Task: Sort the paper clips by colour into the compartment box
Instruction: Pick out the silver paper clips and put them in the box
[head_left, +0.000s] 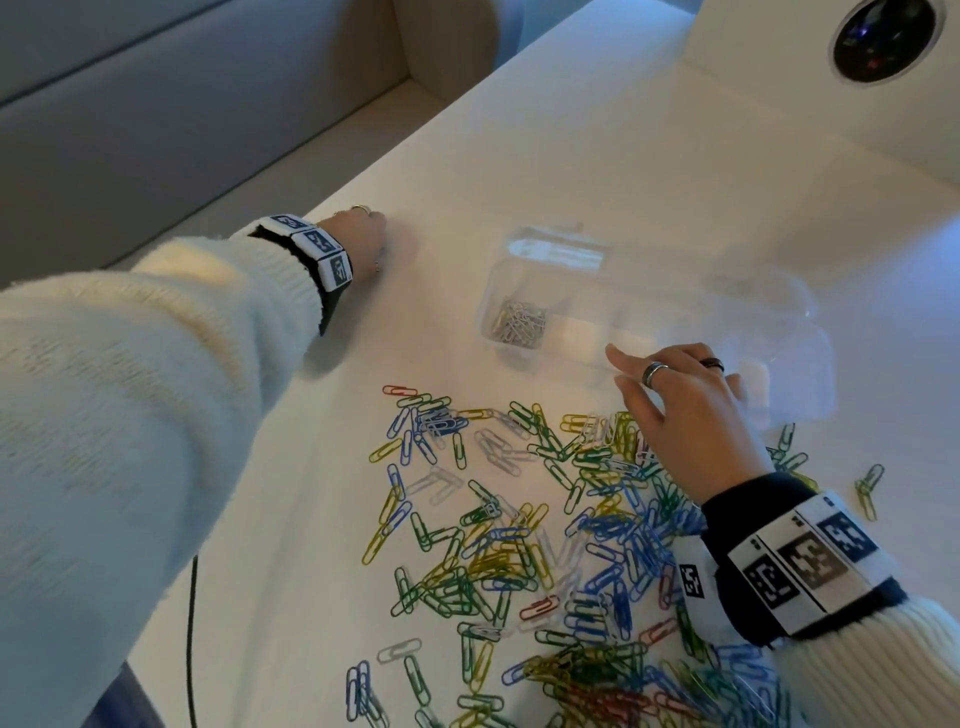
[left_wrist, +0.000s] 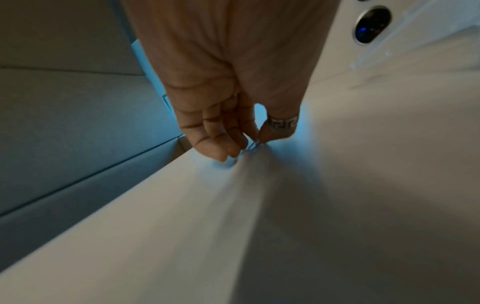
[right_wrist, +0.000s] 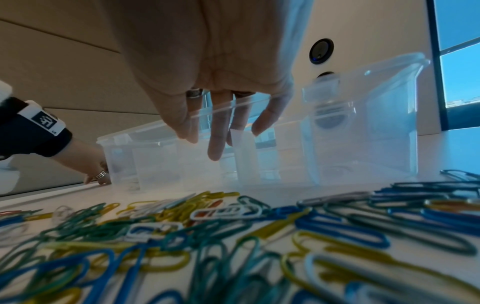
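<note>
A big loose pile of blue, green, yellow, red and white paper clips (head_left: 545, 545) covers the near part of the white table (head_left: 597, 156). Behind it stands the clear compartment box (head_left: 649, 317) with its lid open; silver clips (head_left: 519, 322) lie in its left end compartment. My right hand (head_left: 631, 374) hovers with spread fingers (right_wrist: 215, 144) over the pile, just in front of the box (right_wrist: 285, 156), holding nothing. My left hand (head_left: 382, 244) is down at the table's far left edge, where fingers and thumb pinch a thin pale paper clip (left_wrist: 255, 144) against the surface.
The table edge (left_wrist: 155, 176) drops off right beside the left hand, with grey upholstery (head_left: 156, 104) beyond. A round dark socket (head_left: 883, 39) is set into the far right of the table. A black cable (head_left: 192, 623) hangs at the near left edge.
</note>
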